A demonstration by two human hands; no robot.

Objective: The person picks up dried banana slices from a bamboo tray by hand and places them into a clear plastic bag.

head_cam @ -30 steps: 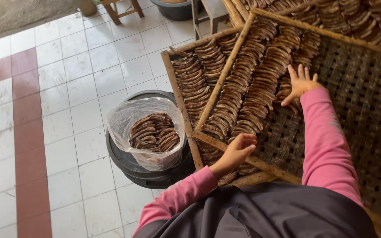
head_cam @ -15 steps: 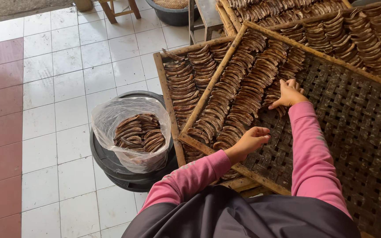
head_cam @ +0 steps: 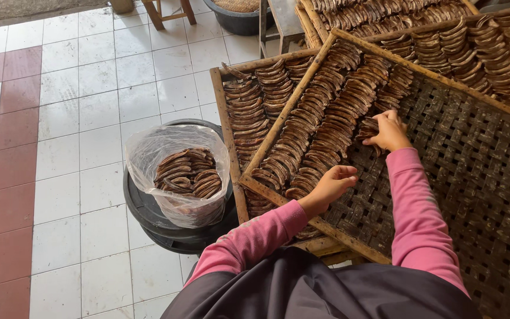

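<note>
Over white floor tiles, your right hand [head_cam: 389,131] pinches brown dried slices [head_cam: 320,127] on the woven tray [head_cam: 467,159], your left hand [head_cam: 333,183] rests loosely curled beside them, the near-left bag [head_cam: 178,171] part-filled, rows remaining.

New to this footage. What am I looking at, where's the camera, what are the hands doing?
There is one view, from a camera worn on a person's head, looking down at their own arms in pink sleeves. No machine is involved. In front lies a woven bamboo tray in a wooden frame, with rows of brown curved dried slices on it. The left hand rests by the near rows; whether it holds a slice is hard to tell. The right hand touches slices further up. On the tiled floor to the left, a clear plastic bag of the same slices sits in a black tub.
</note>
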